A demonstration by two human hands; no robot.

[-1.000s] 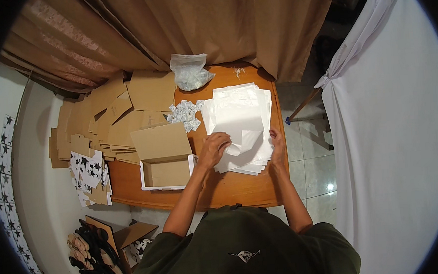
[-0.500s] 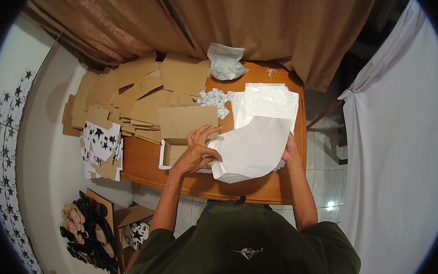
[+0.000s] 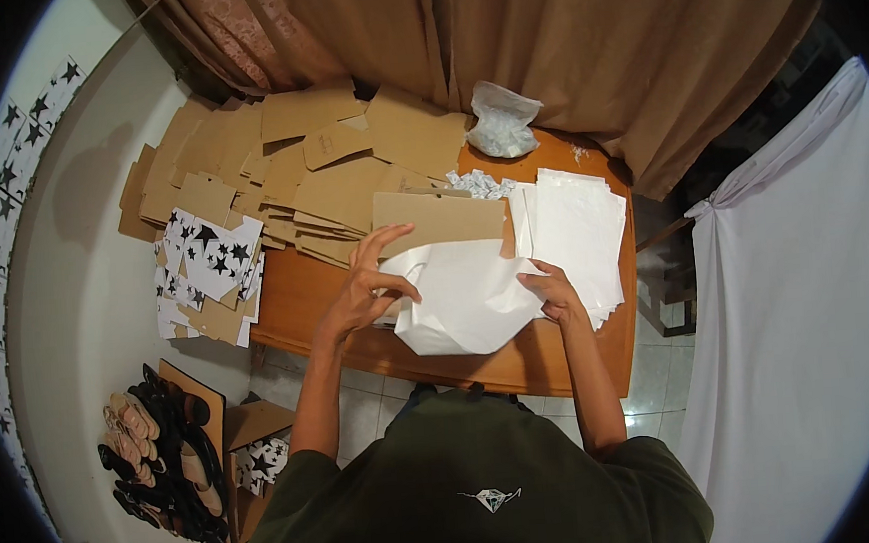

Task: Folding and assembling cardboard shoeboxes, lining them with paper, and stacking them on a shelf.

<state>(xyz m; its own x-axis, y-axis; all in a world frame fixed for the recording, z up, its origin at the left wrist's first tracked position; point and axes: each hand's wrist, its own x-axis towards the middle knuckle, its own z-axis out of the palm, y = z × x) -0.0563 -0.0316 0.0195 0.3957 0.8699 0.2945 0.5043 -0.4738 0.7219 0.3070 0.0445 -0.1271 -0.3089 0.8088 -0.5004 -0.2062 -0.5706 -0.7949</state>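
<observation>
Both my hands hold a white paper sheet (image 3: 466, 299), which bends and sags between them above the front of the table. My left hand (image 3: 361, 286) grips the sheet's left end, with one finger stretched out above it. At the sheet's right edge, my right hand (image 3: 552, 289) pinches the paper between thumb and fingers. Behind the sheet rises the brown raised lid of a cardboard box (image 3: 436, 215); the paper covers most of the box's body. Just right of it lies a stack of white paper sheets (image 3: 580, 238).
Flat brown cardboard pieces (image 3: 335, 193) pile up at the table's left and back. Star-printed white pieces (image 3: 206, 271) lie at the left edge. Small white packets (image 3: 479, 183) and a clear plastic bag (image 3: 503, 123) sit at the back. Shoes (image 3: 167, 457) stand on a rack at lower left.
The sheet has moved left, off the stack and over the box, covering its body. My right hand has shifted left and now grips the sheet's right edge from above. The view has turned slightly.
</observation>
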